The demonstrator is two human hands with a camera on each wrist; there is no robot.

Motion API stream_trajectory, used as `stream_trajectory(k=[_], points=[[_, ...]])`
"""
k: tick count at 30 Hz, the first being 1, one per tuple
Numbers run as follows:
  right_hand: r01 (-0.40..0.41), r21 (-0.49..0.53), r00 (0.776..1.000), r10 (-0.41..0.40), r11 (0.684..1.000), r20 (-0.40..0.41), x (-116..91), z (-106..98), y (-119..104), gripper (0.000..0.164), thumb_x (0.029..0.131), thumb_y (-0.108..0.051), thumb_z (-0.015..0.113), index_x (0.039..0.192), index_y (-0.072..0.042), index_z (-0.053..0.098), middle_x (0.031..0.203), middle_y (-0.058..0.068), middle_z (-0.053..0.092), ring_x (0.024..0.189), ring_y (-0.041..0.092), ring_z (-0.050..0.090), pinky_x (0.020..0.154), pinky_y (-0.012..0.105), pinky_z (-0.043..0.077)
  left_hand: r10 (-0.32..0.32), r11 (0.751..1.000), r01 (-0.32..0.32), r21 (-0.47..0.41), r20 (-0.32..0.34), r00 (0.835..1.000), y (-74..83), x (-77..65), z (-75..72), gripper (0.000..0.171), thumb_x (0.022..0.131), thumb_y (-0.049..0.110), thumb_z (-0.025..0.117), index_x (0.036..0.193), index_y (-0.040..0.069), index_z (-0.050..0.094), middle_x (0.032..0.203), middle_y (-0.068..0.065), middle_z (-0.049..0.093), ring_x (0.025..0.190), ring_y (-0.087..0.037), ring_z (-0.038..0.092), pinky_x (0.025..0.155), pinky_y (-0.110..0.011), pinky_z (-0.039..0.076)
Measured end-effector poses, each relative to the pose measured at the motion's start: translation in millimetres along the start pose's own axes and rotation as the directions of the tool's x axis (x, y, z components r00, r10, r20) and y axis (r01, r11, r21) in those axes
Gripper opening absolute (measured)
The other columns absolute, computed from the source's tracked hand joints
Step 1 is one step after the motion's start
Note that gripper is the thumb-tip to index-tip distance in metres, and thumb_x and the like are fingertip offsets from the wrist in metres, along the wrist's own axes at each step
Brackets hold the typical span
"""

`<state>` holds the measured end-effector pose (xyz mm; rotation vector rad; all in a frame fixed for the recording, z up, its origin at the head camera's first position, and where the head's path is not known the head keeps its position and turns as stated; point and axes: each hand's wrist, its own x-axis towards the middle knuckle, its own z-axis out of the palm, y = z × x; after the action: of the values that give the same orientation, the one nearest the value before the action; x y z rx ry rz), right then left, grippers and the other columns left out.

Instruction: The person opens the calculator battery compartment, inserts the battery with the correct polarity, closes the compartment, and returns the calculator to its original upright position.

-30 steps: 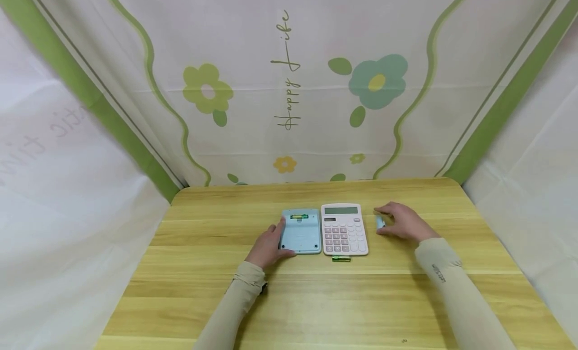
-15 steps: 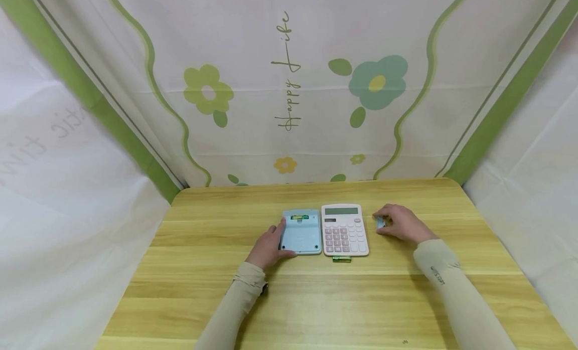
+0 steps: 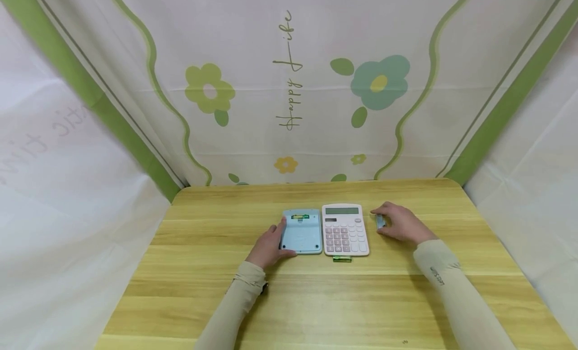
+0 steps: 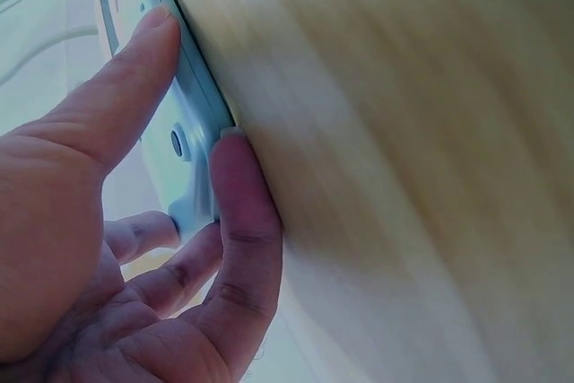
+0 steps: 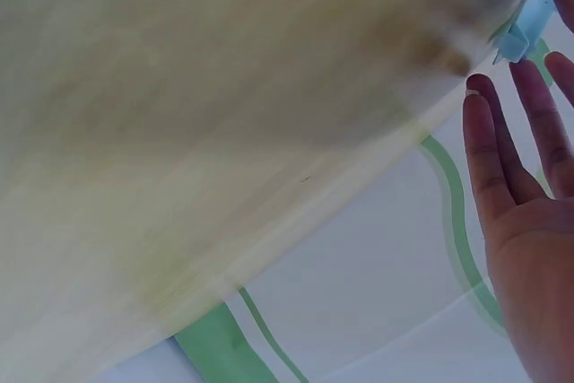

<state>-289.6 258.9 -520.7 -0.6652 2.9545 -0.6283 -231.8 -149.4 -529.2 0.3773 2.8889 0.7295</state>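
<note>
A light blue calculator (image 3: 301, 237) lies face down on the table, a green-and-yellow battery (image 3: 300, 216) showing in its battery slot. My left hand (image 3: 266, 247) holds it by the left side, thumb at its near edge; in the left wrist view the fingers (image 4: 242, 195) curl against its side. Right of the white calculator, my right hand (image 3: 404, 223) has thumb and fingers around a small light blue battery cover (image 3: 380, 221), close over the table. The right wrist view shows this cover (image 5: 527, 22) between thumb and fingertips, the other fingers fairly straight.
A white calculator (image 3: 345, 232) lies face up, right beside the blue one. Just below its near edge is a second green battery (image 3: 341, 258). Behind the wooden table (image 3: 316, 305) hangs a white curtain (image 3: 253, 139) with printed flowers.
The right hand has shifted very slightly to the left around the battery cover. The left hand, both calculators and the loose battery have stayed in place.
</note>
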Motion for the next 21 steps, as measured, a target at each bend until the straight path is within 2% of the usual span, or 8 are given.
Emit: stream_trajectory(k=[7, 17, 21], points=[[-0.001, 0.035, 1.0, 0.002, 0.999, -0.006, 0.0, 3.1, 1.8, 0.046, 0.086, -0.015, 0.082, 0.129, -0.005, 0.071, 0.122, 0.015, 0.062, 0.107, 0.033, 0.063, 0.095, 0.056, 0.053, 0.0, 1.0, 0.0, -0.003, 0.002, 1.0, 0.1, -1.2, -1.1, 0.106, 0.084, 0.039, 0.086, 0.164, 0.006, 0.026, 0.139, -0.026, 0.056, 0.107, -0.031, 0.061, 0.1, -0.049, 0.053], [0.047, 0.075, 0.997, -0.042, 0.996, -0.059, -2.3, 4.1, 3.9, 0.023, 0.086, -0.009, 0.08, 0.108, -0.007, 0.077, 0.125, 0.015, 0.058, 0.106, 0.033, 0.064, 0.095, 0.056, 0.053, 0.011, 1.0, -0.011, 0.009, -0.005, 1.0, -1.3, 0.2, 0.7, 0.107, 0.084, 0.041, 0.085, 0.165, 0.006, 0.025, 0.137, -0.026, 0.057, 0.103, -0.029, 0.061, 0.097, -0.048, 0.054], [0.037, 0.092, 0.998, -0.032, 0.995, -0.057, -3.7, 3.4, 5.3, 0.02, 0.087, -0.009, 0.082, 0.106, -0.005, 0.077, 0.124, 0.016, 0.058, 0.103, 0.032, 0.068, 0.095, 0.055, 0.055, 0.012, 1.0, -0.012, 0.006, -0.007, 1.0, -0.9, 0.1, 1.1, 0.107, 0.084, 0.04, 0.086, 0.165, 0.006, 0.025, 0.137, -0.027, 0.057, 0.104, -0.03, 0.062, 0.098, -0.048, 0.055]])
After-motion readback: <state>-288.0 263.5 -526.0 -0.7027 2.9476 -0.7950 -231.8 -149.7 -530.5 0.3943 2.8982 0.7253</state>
